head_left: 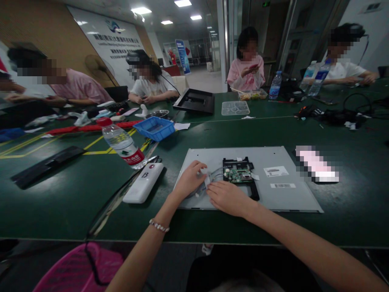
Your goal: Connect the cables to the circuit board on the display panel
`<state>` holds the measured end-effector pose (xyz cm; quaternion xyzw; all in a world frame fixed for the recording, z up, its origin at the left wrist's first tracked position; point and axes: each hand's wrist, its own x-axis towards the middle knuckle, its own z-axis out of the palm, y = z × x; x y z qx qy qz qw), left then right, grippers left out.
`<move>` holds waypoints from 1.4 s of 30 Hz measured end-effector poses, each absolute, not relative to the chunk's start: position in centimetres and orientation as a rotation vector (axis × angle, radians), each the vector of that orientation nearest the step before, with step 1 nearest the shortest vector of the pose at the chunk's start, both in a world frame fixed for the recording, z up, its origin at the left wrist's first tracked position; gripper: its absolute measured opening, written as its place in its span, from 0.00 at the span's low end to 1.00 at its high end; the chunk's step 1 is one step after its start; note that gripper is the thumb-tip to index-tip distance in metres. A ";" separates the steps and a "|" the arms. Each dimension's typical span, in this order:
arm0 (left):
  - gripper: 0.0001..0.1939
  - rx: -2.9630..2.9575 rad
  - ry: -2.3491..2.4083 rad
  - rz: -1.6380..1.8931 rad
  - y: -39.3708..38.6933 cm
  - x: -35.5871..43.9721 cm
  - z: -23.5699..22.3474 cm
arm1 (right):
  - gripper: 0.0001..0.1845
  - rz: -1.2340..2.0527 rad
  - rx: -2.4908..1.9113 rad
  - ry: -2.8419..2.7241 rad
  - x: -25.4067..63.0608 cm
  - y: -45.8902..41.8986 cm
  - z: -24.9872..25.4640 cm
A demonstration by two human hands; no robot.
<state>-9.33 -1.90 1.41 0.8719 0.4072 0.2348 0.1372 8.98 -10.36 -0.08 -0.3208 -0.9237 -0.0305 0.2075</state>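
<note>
A flat grey metal display panel (291, 190) lies on the green table in front of me. On it sits a black plastic bracket (254, 190) carrying a green circuit board (237, 175). Thin cables (216, 174) run from the board's left side towards my hands. My left hand (192, 177) is over the panel's left part, fingers bent around a small whitish strip (207, 181). Against the strip's lower right side, my right hand (228, 197) has its fingers pressed together. Some loose wire and clear film show below the left fingers; the fingertips are partly hidden.
Left of the panel are a white power bank (143, 184) with a black cable and a water bottle (124, 144). A blue tray (155, 127), a black stand part (48, 164) and a black monitor shell (196, 101) lie further off. A phone (317, 164) lies right. Several people sit opposite.
</note>
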 end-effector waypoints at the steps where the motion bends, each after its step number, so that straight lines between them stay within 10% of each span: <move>1: 0.13 2.549 1.197 0.709 -1.9 -9.3 1.5 | 0.13 -0.105 -0.893 -2.577 8.9 -10.4 -0.1; 42: 0.18 2.505 0.949 0.391 -2.1 -10.6 2.7 | 0.16 -0.008 -0.836 -2.615 9.4 -11.1 0.7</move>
